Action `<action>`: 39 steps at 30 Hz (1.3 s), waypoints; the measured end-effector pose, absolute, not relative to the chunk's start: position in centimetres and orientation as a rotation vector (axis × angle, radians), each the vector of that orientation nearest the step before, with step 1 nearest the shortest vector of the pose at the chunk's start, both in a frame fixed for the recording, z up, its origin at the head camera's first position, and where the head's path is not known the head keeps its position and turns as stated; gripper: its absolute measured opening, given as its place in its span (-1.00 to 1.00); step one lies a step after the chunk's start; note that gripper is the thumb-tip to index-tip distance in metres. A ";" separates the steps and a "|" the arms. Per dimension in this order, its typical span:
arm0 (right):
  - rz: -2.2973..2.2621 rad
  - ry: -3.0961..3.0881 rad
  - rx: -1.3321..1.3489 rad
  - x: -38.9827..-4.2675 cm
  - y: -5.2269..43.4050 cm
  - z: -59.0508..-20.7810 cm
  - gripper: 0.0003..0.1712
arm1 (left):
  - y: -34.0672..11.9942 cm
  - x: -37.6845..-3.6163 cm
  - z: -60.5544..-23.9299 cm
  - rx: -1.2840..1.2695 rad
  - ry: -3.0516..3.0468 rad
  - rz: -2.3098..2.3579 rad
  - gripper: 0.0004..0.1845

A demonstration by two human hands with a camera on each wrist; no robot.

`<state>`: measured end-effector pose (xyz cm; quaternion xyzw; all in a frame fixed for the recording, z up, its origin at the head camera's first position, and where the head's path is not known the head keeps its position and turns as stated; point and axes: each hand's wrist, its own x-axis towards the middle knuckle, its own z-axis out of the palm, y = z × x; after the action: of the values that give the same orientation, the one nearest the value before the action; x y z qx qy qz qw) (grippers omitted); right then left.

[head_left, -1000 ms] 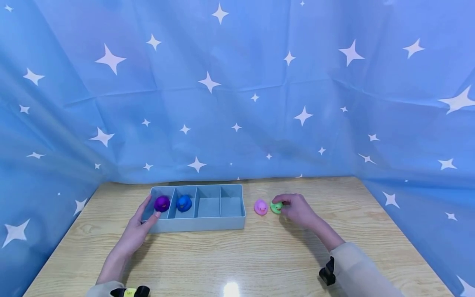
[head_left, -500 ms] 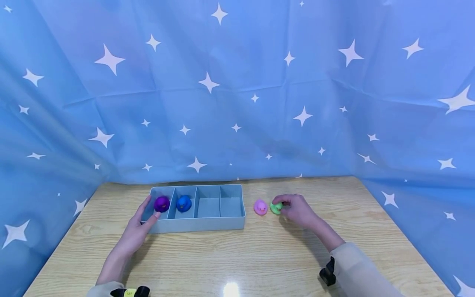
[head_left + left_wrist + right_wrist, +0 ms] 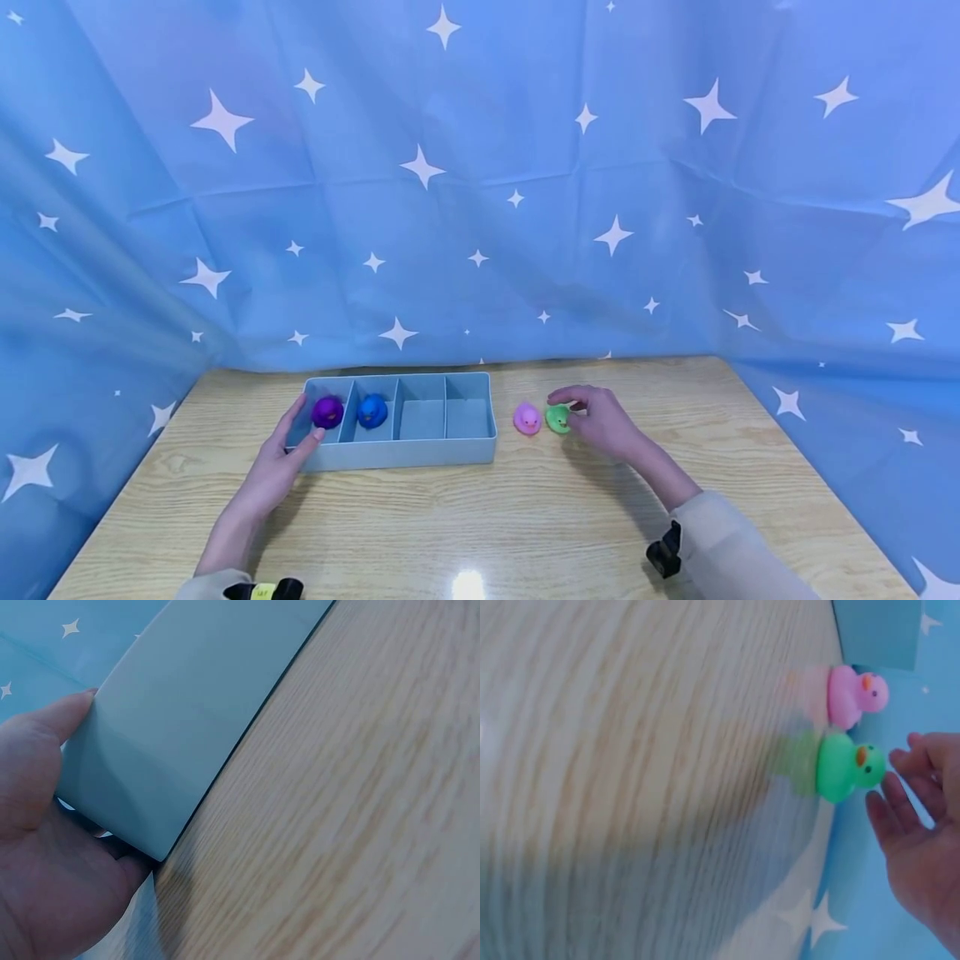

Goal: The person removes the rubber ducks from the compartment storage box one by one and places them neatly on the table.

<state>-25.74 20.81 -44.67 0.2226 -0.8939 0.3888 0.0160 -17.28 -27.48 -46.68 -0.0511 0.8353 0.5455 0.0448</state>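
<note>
We've box (image 3: pixel 405 454) on tbl (image 3: pixel 420 525), curtain (image 3: pixel 510 225) behind; duck A (image 3: pixel 327 412) in far-L slot (image 3: pixel 330 386), duck B (image 3: pixel 372 411) next slot R; duck C (image 3: pixel 527 419) on tbl R of box, duck D (image 3: pixel 557 418) R of C.

A: Surface?
B: Table (image 3: pixel 420 521), light wood; grain is seen running mostly side to side in the head view. A bright glare spot (image 3: pixel 468 586) is shown at the near edge of the frame.
A: What's set directly on it?
B: A grey-blue box (image 3: pixel 405 454), four compartments, placed left of centre toward the far edge, long side crosswise.
A: Right of that?
B: Pink duck (image 3: pixel 527 419), stood upright, near the box's end. Green duck (image 3: pixel 557 419), also upright, set just beside the pink one.
A: Finish?
B: Glossy; both ducks are mirrored faintly in it.
</note>
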 end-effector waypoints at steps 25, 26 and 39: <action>1.419 -2.630 0.862 -23.7 14.2 -41.8 -0.62 | -27.5 -17.3 -46.6 -0.154 2.557 1.671 -0.12; 1.422 -2.626 0.873 -23.6 13.9 -41.7 -0.62 | -27.5 -17.3 -46.7 -0.148 2.560 1.673 -0.12; 1.433 -2.659 0.890 -22.6 11.8 -41.7 -0.61 | -27.5 -17.2 -46.5 -0.165 2.561 1.665 -0.14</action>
<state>-22.62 11.78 -41.70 0.2827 -0.8444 0.4550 -0.0037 -17.22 -27.47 -46.46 -0.0537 0.8366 0.5437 0.0412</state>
